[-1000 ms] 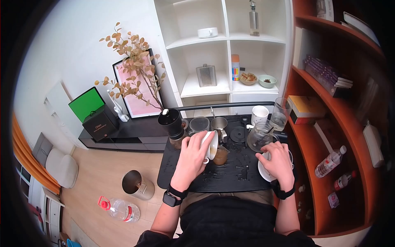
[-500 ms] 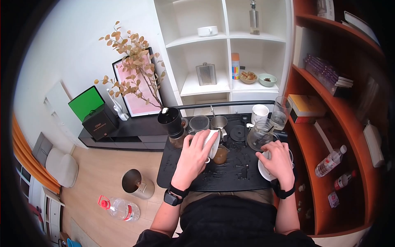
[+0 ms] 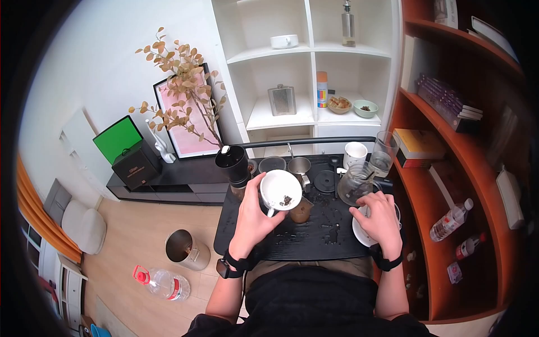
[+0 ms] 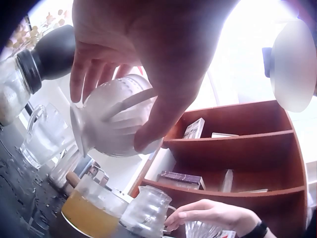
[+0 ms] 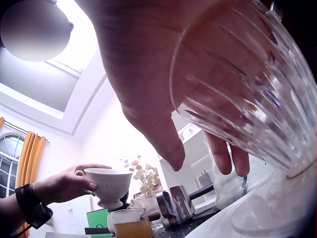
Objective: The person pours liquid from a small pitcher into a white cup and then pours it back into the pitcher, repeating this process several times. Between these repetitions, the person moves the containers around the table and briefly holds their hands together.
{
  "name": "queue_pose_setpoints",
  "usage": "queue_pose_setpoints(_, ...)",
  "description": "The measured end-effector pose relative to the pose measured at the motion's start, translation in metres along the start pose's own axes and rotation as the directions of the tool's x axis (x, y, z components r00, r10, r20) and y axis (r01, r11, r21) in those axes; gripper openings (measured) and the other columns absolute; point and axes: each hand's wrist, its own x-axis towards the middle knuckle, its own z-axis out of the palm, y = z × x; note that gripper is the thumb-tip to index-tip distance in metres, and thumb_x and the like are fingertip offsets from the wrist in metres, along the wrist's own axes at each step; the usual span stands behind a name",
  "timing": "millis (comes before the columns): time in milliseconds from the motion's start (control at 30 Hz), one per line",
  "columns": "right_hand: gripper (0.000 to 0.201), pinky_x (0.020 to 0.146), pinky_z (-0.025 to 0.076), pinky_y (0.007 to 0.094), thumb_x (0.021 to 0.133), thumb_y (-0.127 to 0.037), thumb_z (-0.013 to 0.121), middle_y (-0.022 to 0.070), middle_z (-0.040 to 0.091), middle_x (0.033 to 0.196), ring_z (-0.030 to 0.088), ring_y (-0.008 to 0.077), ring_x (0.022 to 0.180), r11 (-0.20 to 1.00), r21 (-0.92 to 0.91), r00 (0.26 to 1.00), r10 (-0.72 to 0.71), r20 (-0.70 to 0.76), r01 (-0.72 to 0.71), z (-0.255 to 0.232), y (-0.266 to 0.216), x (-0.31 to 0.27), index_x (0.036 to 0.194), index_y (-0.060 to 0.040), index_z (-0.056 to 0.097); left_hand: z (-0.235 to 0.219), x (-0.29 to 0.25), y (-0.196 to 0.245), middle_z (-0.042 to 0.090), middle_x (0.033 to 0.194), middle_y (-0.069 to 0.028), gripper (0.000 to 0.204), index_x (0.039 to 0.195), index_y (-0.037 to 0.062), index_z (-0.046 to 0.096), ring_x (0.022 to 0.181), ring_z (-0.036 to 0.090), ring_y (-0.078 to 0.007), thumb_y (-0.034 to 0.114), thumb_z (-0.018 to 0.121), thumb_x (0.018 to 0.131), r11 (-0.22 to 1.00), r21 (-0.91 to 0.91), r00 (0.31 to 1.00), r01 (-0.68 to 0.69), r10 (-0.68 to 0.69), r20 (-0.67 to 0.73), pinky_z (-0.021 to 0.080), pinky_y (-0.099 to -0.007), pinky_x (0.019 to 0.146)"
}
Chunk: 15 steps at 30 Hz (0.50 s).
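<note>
My left hand [image 3: 250,219] holds a white footed teacup [image 3: 279,185] by its side, thumb near the handle. The cup's mouth faces up toward the head camera, showing dark wet bits on its inner wall. Just below and right of it, a small glass jug [image 3: 301,212] of cloudy brown liquid stands on the black tray table [image 3: 303,247]. My right hand [image 3: 379,222] hovers over a white saucer [image 3: 361,236], fingers relaxed and pointing down. A ribbed clear glass [image 5: 282,104] stands right beside that palm in the right wrist view.
A glass carafe [image 3: 352,191], a white mug [image 3: 355,153] and a tall glass [image 3: 384,154] crowd the back right. Behind the teacup are a metal pot [image 3: 299,167] and a black-topped grinder [image 3: 231,160]. Water drops dot the tabletop. A metal bin [image 3: 196,255] and a large bottle [image 3: 168,286] stand left.
My left hand has turned the teacup from tipped over beside the jug to mouth up, and lifted it slightly back to the left. My right hand has stayed in place.
</note>
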Motion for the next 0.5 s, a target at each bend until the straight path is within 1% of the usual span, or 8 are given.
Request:
queue_pose_setpoints(67, 0.032, 0.111, 0.045, 0.0416, 0.096, -0.034, 0.09, 0.0084, 0.085, 0.11, 0.072, 0.0277, 0.114, 1.0, -0.001, 1.0, 0.002, 0.002, -0.002, 0.0, 0.0, 0.0, 0.107, -0.0038, 0.089, -0.003, -0.002, -0.003, 0.067, 0.155, -0.0178, 0.102, 0.166, 0.0036, 0.047, 0.147, 0.068, -0.0303, 0.007, 0.101, 0.079, 0.976, -0.174, 0.991, 0.133, -0.131, 0.023, 0.055, -0.0447, 0.123)
queue_pose_setpoints(100, 0.032, 0.111, 0.045, 0.0418, 0.096, -0.034, 0.09, 0.0084, 0.085, 0.11, 0.072, 0.0277, 0.114, 1.0, 0.0, 1.0, 0.006, 0.003, -0.006, 0.0, 0.0, 0.0, 0.107, -0.0037, 0.089, -0.003, -0.004, -0.007, 0.067, 0.154, -0.0183, 0.104, 0.167, 0.0035, 0.044, 0.147, 0.068, -0.0302, 0.006, 0.1, 0.079, 0.969, -0.183, 0.986, 0.168, -0.167, 0.02, 0.055, -0.0449, 0.124)
queue_pose_setpoints(133, 0.033, 0.111, 0.045, 0.0419, 0.096, -0.034, 0.089, 0.0084, 0.086, 0.11, 0.072, 0.0278, 0.114, 1.0, 0.001, 1.0, 0.01, 0.005, -0.01, 0.0, 0.0, 0.0, 0.107, -0.0037, 0.089, -0.003, -0.006, -0.011, 0.067, 0.154, -0.0183, 0.104, 0.167, 0.0035, 0.044, 0.147, 0.068, -0.0302, 0.006, 0.1, 0.079, 0.968, -0.184, 0.986, 0.168, -0.168, 0.019, 0.055, -0.0449, 0.124)
queue_pose_setpoints(200, 0.033, 0.111, 0.045, 0.042, 0.097, -0.035, 0.089, 0.0084, 0.086, 0.11, 0.072, 0.0278, 0.115, 1.0, -0.003, 1.0, 0.011, 0.007, -0.011, -0.001, -0.001, 0.0, 0.108, -0.0037, 0.089, -0.005, -0.01, -0.017, 0.065, 0.155, -0.0205, 0.105, 0.167, 0.0024, 0.041, 0.146, 0.067, -0.0312, 0.007, 0.1, 0.08, 0.942, -0.202, 0.963, 0.268, -0.268, 0.026, 0.054, -0.0443, 0.124)
queue_pose_setpoints(233, 0.033, 0.111, 0.045, 0.042, 0.097, -0.035, 0.088, 0.0085, 0.086, 0.11, 0.072, 0.0278, 0.115, 1.0, -0.005, 1.0, 0.012, 0.009, -0.012, -0.001, -0.001, 0.0, 0.108, -0.0036, 0.089, -0.006, -0.013, -0.018, 0.064, 0.156, -0.0221, 0.105, 0.167, 0.0001, 0.04, 0.146, 0.067, -0.032, 0.008, 0.1, 0.081, 0.944, -0.172, 0.959, 0.281, -0.282, 0.017, 0.054, -0.0446, 0.124)
queue_pose_setpoints(300, 0.033, 0.112, 0.045, 0.0421, 0.097, -0.035, 0.088, 0.0085, 0.086, 0.11, 0.072, 0.0278, 0.115, 1.0, -0.008, 1.0, 0.013, 0.013, -0.013, -0.002, -0.002, 0.0, 0.108, -0.0036, 0.089, -0.004, -0.019, -0.03, 0.062, 0.158, -0.0228, 0.105, 0.166, -0.0007, 0.04, 0.148, 0.066, -0.0327, 0.01, 0.1, 0.081, 0.934, -0.191, 0.951, 0.303, -0.308, 0.004, 0.053, -0.0452, 0.125)
queue_pose_setpoints(467, 0.034, 0.113, 0.045, 0.0422, 0.098, -0.035, 0.087, 0.0086, 0.086, 0.11, 0.073, 0.028, 0.116, 1.0, -0.017, 1.0, 0.008, 0.021, -0.007, -0.002, -0.004, 0.001, 0.109, -0.0034, 0.089, -0.004, -0.027, -0.031, 0.057, 0.162, -0.0258, 0.107, 0.166, -0.0027, 0.04, 0.153, 0.061, -0.0358, 0.015, 0.102, 0.081, 0.914, -0.195, 0.932, 0.356, -0.363, 0.0, 0.05, -0.0469, 0.128)
queue_pose_setpoints(500, 0.034, 0.113, 0.045, 0.0423, 0.098, -0.035, 0.088, 0.0086, 0.086, 0.11, 0.073, 0.0281, 0.116, 1.0, -0.017, 1.0, 0.013, 0.021, -0.013, -0.002, -0.005, 0.001, 0.109, -0.0036, 0.089, -0.001, -0.03, -0.037, 0.056, 0.162, -0.0265, 0.108, 0.166, -0.0028, 0.04, 0.153, 0.06, -0.037, 0.017, 0.103, 0.08, 0.931, -0.131, 0.939, 0.34, -0.344, -0.003, 0.05, -0.0472, 0.129)
